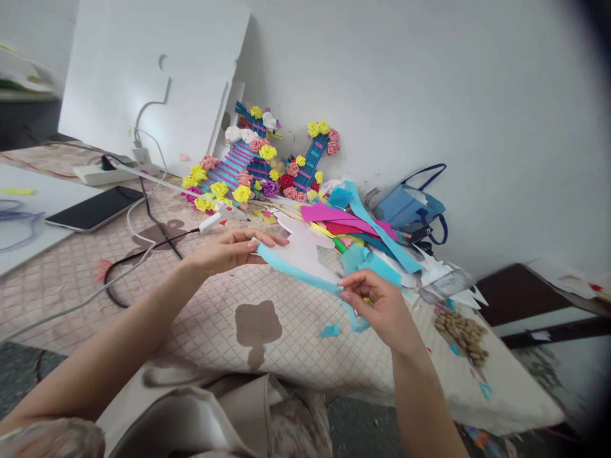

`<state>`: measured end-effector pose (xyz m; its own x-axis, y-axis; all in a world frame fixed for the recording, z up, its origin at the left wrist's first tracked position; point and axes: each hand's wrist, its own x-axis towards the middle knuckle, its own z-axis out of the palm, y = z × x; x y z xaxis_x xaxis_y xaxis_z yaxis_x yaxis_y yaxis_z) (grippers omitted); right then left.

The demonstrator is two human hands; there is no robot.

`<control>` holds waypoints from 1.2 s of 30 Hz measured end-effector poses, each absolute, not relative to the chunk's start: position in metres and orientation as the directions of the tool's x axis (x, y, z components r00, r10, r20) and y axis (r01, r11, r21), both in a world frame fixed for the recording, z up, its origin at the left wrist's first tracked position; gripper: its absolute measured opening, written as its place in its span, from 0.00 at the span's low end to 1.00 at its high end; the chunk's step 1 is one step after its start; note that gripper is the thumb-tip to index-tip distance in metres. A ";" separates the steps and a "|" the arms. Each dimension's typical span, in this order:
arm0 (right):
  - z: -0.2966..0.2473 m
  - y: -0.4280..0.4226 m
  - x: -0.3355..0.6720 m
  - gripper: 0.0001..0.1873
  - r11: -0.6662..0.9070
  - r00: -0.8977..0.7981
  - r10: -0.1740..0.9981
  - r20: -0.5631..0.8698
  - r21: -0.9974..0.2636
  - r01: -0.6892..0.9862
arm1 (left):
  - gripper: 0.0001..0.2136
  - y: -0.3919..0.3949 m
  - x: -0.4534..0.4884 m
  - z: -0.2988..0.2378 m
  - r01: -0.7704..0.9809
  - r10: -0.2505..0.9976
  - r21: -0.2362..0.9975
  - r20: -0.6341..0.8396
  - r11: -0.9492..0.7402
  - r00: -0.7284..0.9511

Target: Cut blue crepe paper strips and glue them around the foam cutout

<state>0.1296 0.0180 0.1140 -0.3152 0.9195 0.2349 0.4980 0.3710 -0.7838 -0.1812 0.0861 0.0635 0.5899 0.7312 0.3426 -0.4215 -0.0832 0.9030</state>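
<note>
My left hand (229,249) pinches one end of a light blue paper strip (298,272), fingers closed on it. My right hand (377,305) grips the strip's other end, where the paper curls down below the fingers. The strip stretches between both hands above a quilted pink-beige cloth (200,318). Behind the strip lies a pale pink cut paper shape (305,245). A small blue scrap (328,331) rests on the cloth under my right hand.
A heap of coloured paper strips (353,222) lies beyond my hands, with a blue stick craft covered in paper flowers (260,165) behind it. A glue gun (222,213), cables, power strip (102,173) and phone (93,208) sit left. Nuts (461,331) and a blue bag (410,207) are right.
</note>
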 end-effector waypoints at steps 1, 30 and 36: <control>0.114 0.019 0.130 0.10 0.377 -0.315 0.918 0.243 -0.783 0.495 | 0.11 0.087 -0.181 0.063 -0.425 0.729 0.901 0.344 -0.080 0.592; 0.108 0.058 0.127 0.06 0.524 -0.382 0.834 0.398 -0.789 0.321 | 0.10 0.094 -0.186 0.052 -0.510 0.766 0.858 0.363 -0.054 0.530; 0.110 0.061 0.125 0.05 0.540 -0.399 0.822 0.407 -0.780 0.317 | 0.10 0.095 -0.187 0.050 -0.526 0.767 0.849 0.371 -0.051 0.524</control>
<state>0.1245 0.0608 0.1099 -0.3989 0.8216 0.4072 0.3169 0.5402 -0.7796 -0.1875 0.0948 0.0504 0.5243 0.7665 0.3709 -0.5265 -0.0506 0.8487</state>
